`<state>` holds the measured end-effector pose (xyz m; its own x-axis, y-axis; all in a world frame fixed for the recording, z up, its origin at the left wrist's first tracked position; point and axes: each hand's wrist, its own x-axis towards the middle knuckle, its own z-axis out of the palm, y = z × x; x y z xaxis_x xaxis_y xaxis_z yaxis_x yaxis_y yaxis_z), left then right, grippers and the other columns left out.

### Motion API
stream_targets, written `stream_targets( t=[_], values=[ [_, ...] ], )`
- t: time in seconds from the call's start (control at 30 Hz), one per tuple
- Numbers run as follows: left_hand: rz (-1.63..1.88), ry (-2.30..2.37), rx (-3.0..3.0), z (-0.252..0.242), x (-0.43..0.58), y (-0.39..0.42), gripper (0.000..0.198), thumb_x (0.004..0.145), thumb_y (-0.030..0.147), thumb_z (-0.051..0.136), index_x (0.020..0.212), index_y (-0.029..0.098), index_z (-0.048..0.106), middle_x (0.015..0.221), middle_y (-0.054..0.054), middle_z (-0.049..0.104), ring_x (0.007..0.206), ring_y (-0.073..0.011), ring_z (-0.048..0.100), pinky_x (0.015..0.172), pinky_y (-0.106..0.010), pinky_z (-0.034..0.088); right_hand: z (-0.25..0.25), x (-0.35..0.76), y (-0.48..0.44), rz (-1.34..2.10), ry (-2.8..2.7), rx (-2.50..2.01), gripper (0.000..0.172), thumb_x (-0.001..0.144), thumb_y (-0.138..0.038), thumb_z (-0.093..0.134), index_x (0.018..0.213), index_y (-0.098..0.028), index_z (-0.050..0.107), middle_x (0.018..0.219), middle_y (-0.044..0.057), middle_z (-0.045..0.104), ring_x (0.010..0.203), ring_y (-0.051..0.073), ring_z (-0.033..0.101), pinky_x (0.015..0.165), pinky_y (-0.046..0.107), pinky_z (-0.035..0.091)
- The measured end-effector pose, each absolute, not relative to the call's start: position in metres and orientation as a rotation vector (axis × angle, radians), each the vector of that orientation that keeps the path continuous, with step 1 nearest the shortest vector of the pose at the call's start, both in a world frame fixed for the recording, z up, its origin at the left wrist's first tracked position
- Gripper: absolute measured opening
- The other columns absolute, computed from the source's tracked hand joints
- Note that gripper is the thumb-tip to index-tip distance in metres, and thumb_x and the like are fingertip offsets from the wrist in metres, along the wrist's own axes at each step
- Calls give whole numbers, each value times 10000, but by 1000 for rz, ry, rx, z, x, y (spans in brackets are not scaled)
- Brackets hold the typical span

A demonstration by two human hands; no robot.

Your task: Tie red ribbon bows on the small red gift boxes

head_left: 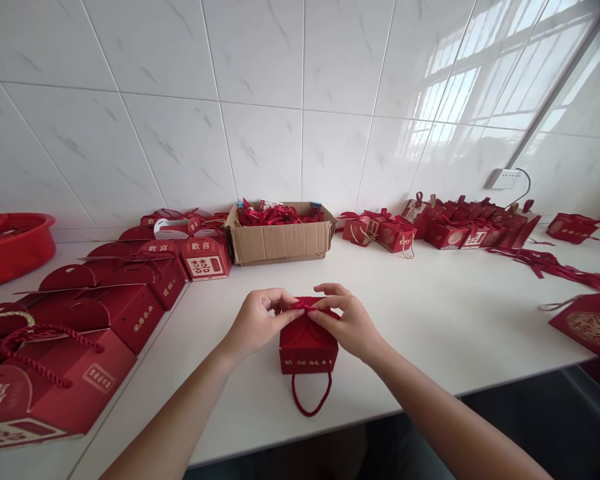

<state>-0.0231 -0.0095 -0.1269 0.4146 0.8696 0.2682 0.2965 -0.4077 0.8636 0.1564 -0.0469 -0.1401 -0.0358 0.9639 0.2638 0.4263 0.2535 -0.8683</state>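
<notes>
A small red gift box [307, 350] with gold lettering stands on the white table in front of me. A twisted red cord handle [311, 413] hangs in a loop from its near side. On top of the box lies a red ribbon [307, 304], pinched at its middle from both sides. My left hand [257, 323] is closed, thumb and forefinger on the ribbon. My right hand [353, 327] grips the ribbon from the other side, its upper fingers raised. The fingertips of both hands nearly meet over the lid.
Rows of red gift boxes [145, 310] line the left side, by a red basin [15, 243]. A cardboard box [280, 243] of ribbons stands against the tiled wall. More red boxes [445, 233] and loose ribbons [555, 263] lie to the right, below a power socket [504, 179].
</notes>
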Motion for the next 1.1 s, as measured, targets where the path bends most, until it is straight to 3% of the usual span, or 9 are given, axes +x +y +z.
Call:
stream_targets(
  t=[0.13,0.27,0.43,0.53,0.7,0.8,0.9,1.0,1.1],
  values=[
    [1043,987,1927,-135,-17,-10,119,776,273,619,735,175,672,756,-30,698,740,-168,630,704,-279,497,-135,160,-46,1006,-1686,-1182,188,816,-337,595,778,-195,713,1394,70,432,1274,263,405,992,428,391],
    [1132,1000,1927,-142,-10,-10,91,793,258,587,787,183,638,833,-39,685,806,-172,637,722,-276,500,-134,162,-47,1149,-1671,-1055,277,831,-408,578,740,-174,696,1435,69,392,1326,270,342,1007,419,376],
    [1137,964,1935,-134,-13,-14,90,791,242,590,844,187,542,800,-11,592,751,-136,586,660,-246,489,-138,159,-50,1132,-1558,-1057,264,819,-424,601,755,-198,721,1379,75,463,1314,258,364,1006,390,378],
    [961,854,2017,-127,-20,-17,73,802,237,581,845,179,584,849,-27,617,795,-144,583,755,-277,491,-139,158,-50,1132,-1528,-1061,257,819,-425,605,771,-206,731,1310,85,525,1298,246,387,998,374,385],
    [951,934,1999,-131,-20,-15,119,787,296,631,820,187,667,826,-33,681,790,-169,613,767,-296,488,-134,162,-52,1122,-1571,-1085,313,847,-456,550,821,-202,731,1123,79,636,1127,232,541,892,339,458],
    [922,943,1962,-134,-20,-12,126,774,307,648,792,188,684,802,-36,689,779,-178,621,758,-299,493,-127,169,-55,993,-1729,-1158,300,877,-423,498,847,-215,712,1042,54,674,969,208,605,818,336,470],
    [876,905,1953,-132,-21,-13,126,787,310,634,790,190,672,813,-31,688,800,-173,619,764,-285,491,-123,177,-55,703,-1906,-1261,150,856,-318,531,872,-249,663,920,10,704,839,187,620,884,405,403],
    [842,878,1955,-131,-21,-15,127,807,311,607,801,194,655,841,-25,681,816,-166,616,763,-273,492,-118,182,-55,450,-2021,-1328,95,823,-238,559,894,-263,617,853,-1,701,841,195,611,964,505,277],
    [821,875,1958,-132,-20,-17,130,822,308,578,831,198,647,873,-29,674,833,-171,613,758,-277,494,-109,186,-57,337,-2094,-1323,131,811,-252,584,940,-270,600,789,1,693,821,197,610,957,505,267]
  ],
)
